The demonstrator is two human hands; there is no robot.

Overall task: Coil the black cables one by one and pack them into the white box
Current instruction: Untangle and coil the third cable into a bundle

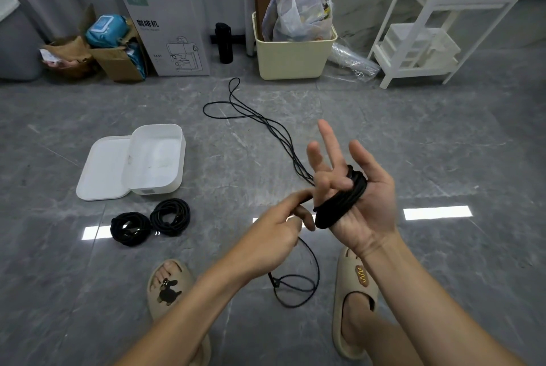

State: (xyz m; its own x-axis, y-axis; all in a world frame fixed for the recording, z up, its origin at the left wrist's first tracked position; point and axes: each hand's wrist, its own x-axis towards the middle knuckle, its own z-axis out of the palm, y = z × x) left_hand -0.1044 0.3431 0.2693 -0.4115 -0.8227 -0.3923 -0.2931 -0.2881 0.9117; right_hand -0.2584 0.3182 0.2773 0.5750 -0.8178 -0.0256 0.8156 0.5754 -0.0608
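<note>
Grey floor: my right hand, fingers spread, serves as spool for the cable; left hand pinches the strand, feeding turns; white box waits open.

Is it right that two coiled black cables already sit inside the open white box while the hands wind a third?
Not quite. The head view shows the two coiled black cables lying on the floor in front of the white box, not inside it. The rest holds: the box is open, and the third cable is wound around the right hand while the left hand pinches it.
</note>
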